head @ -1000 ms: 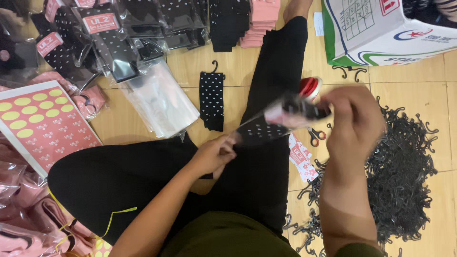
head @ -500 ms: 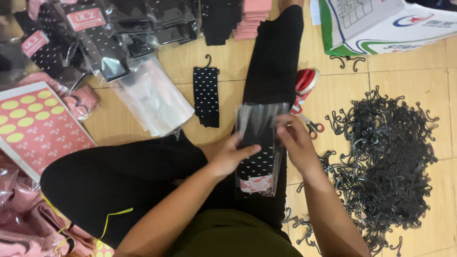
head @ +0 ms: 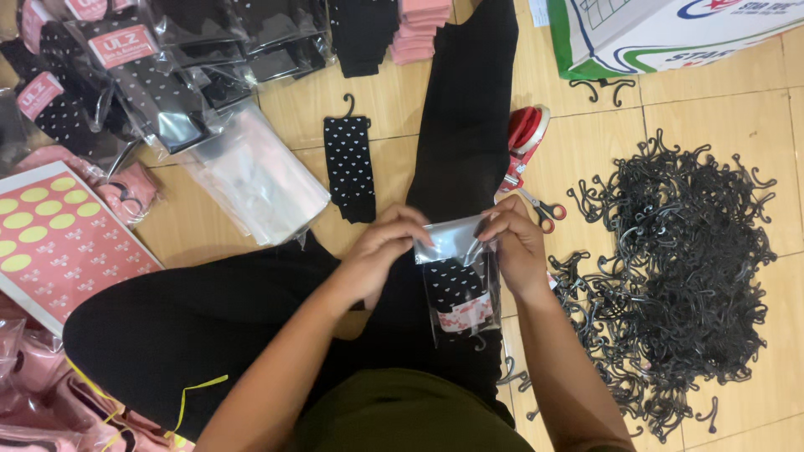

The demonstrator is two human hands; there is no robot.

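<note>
A clear plastic bag (head: pixel 462 289) lies on my lap with a black spotted sock pair and a pink label inside it. My left hand (head: pixel 381 251) pinches the bag's top flap at its left corner. The right corner of the same flap sits between the fingers of my right hand (head: pixel 515 243). Another black spotted sock pair (head: pixel 350 167) on a small black hanger lies on the wooden floor just beyond my hands.
A big heap of black plastic hangers (head: pixel 678 276) covers the floor at right. Red-handled scissors (head: pixel 540 209) and a red tape dispenser (head: pixel 523 134) lie beside my leg. Empty clear bags (head: pixel 260 180), packed socks (head: pixel 126 75), a pink sticker sheet (head: pixel 50 243) and a cardboard box (head: pixel 670 33) surround me.
My right hand came down from mid-air with the bag, and both hands brought it to my lap. They now fold its top flap over the socks.
</note>
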